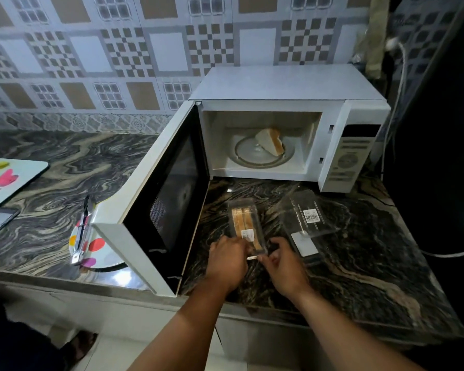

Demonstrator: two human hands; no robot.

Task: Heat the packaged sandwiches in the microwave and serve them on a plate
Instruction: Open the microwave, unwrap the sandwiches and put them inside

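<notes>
The packaged sandwich (245,227) lies before the open microwave (287,129); left hand (227,257) and right hand (281,259) both pinch its near end. One unwrapped sandwich (269,141) sits inside the microwave.

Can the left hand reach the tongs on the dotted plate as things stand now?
Probably not directly. The open microwave door stands between the left hand and the tongs on the dotted plate. The hand also grips the sandwich package; it must release it and go around the door.
</notes>
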